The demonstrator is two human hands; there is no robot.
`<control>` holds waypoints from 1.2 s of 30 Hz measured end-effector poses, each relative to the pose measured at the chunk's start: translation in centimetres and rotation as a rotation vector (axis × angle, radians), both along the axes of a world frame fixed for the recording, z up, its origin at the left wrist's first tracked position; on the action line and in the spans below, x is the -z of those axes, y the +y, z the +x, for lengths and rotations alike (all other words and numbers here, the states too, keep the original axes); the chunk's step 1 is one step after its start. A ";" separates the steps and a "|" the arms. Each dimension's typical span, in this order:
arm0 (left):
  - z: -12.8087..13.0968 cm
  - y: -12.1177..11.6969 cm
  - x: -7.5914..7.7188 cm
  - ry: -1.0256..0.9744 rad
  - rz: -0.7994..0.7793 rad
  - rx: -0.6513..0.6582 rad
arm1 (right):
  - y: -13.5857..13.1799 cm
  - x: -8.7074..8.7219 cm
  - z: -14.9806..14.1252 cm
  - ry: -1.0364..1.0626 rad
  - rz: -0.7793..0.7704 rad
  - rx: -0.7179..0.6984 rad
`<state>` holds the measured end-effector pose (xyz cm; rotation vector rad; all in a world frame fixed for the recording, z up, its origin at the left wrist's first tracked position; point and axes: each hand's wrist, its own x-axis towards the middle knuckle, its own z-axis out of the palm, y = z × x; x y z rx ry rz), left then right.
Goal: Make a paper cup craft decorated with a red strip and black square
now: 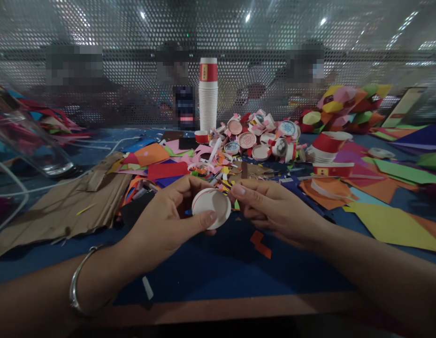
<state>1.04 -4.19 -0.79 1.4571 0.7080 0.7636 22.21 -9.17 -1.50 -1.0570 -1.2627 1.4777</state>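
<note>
The cut-off bottom of a white paper cup (219, 206), with a thin red line near its edge, is tilted in my left hand (164, 218). My thumb presses on its round face and the fingers curl behind it. Just to its right, my right hand (274, 209) is closed in a pinch, thumb against forefinger. Whatever lies between those fingertips is hidden or too small to name. Below the hands, an orange paper scrap (261, 245) rests on the blue tabletop (203, 277).
Beyond my hands lies a heap of cut cup bottoms (256, 138) beside a tall paper-cup stack (208, 105). Cardboard (59, 206) and a glass (38, 141) are left; cut red-and-white cups (326, 145) and yellow paper (393, 225) right. A perforated screen (239, 47) stands behind.
</note>
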 end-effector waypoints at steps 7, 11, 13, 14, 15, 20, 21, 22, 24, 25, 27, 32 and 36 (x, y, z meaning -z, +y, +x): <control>0.1 -0.2 -0.2 0.035 0.040 -0.015 | 0.0 -0.3 -0.1 0.013 -0.033 -0.025; 0.3 -0.1 0.0 0.011 -0.098 -0.020 | 0.1 -0.2 -0.1 0.027 -0.037 -0.017; 0.4 -0.2 -0.1 -0.013 -0.196 -0.023 | 0.1 -0.1 -0.1 0.034 -0.036 -0.020; 0.4 -0.2 -0.2 -0.022 -0.234 -0.023 | 0.1 -0.1 0.0 0.036 -0.038 -0.025; 0.5 -0.3 -0.3 -0.028 -0.261 -0.025 | 0.1 0.0 0.0 0.037 -0.041 -0.030; 0.5 -0.3 -0.5 -0.051 -0.319 0.002 | -0.1 -0.1 0.0 0.015 -0.043 -0.024; 0.5 -0.2 -0.4 -0.055 -0.327 0.011 | -0.2 -0.2 0.0 0.006 -0.040 -0.018; 0.5 -0.2 -0.4 -0.060 -0.333 0.017 | -0.2 -0.2 0.0 -0.006 -0.035 -0.012; 0.4 -0.2 -0.4 -0.074 -0.344 0.026 | -0.2 -0.3 0.0 -0.034 -0.022 -0.007; 0.4 -0.2 -0.4 -0.085 -0.351 0.034 | -0.2 -0.3 0.1 -0.047 -0.014 -0.008; 0.3 -0.2 -0.4 -0.108 -0.363 0.060 | -0.1 -0.3 0.1 -0.066 -0.002 -0.012; 0.2 -0.2 -0.4 -0.129 -0.388 0.139 | 0.0 -0.2 0.1 -0.061 -0.011 -0.018; 0.2 0.1 -0.6 -0.145 -0.442 0.167 | -0.1 -0.1 0.2 -0.021 -0.016 -0.019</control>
